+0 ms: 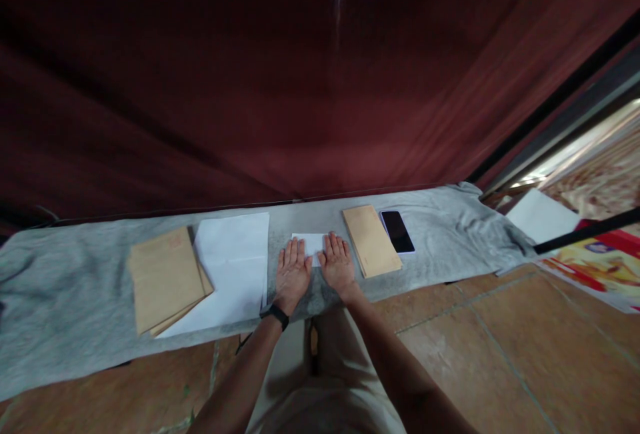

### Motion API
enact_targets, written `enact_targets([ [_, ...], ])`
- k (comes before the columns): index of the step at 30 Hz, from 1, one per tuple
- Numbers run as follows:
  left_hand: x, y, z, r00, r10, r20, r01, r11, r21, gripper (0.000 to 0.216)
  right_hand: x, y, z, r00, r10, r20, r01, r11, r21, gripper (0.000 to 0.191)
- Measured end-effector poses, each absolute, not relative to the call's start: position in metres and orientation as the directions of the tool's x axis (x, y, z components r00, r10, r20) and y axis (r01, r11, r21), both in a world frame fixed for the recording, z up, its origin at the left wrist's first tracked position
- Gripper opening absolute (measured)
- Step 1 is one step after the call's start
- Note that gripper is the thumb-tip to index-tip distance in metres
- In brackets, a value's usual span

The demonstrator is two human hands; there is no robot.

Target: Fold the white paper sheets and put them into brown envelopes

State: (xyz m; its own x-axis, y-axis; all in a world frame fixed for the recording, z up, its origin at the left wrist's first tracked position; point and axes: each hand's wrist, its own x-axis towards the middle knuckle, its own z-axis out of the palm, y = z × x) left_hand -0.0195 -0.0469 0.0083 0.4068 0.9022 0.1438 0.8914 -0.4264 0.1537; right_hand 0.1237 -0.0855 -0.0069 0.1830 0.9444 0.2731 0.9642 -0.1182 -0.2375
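My left hand and my right hand lie flat, fingers stretched out, side by side on a small folded white paper on the grey cloth. Only the paper's far part shows between and above the fingers. A black band circles my left wrist. A stack of white sheets lies just left of my left hand. A brown envelope lies just right of my right hand.
A pile of brown envelopes overlaps the white sheets at the left. A black phone lies beside the right envelope. A dark red curtain hangs behind. A white sheet and colourful printed material lie at far right on the tiled floor.
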Motion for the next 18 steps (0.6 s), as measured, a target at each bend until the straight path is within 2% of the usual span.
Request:
enact_targets([
  [7, -0.026, -0.05, 0.014, 0.333, 0.924, 0.187, 0.918, -0.363, 0.158, 0.059, 0.121, -0.088, -0.005, 0.223, 0.929, 0.296, 0.959, -0.155, -0.237, 0.058],
  [10, -0.015, -0.045, 0.019, 0.389, 0.897, 0.209, 0.89, -0.424, 0.165, 0.058, 0.12, -0.088, -0.006, 0.221, 0.929, 0.297, 0.959, -0.152, -0.238, 0.058],
  [14, 0.002, -0.033, 0.02, 0.491, 0.86, 0.139, 0.841, -0.51, 0.18, 0.056, 0.121, -0.087, -0.008, 0.218, 0.928, 0.303, 0.961, -0.149, -0.235, 0.056],
  [18, -0.001, -0.022, 0.015, 0.454, 0.885, 0.108, 0.871, -0.466, 0.156, 0.059, 0.121, -0.086, -0.01, 0.219, 0.923, 0.317, 0.96, -0.146, -0.238, 0.057],
])
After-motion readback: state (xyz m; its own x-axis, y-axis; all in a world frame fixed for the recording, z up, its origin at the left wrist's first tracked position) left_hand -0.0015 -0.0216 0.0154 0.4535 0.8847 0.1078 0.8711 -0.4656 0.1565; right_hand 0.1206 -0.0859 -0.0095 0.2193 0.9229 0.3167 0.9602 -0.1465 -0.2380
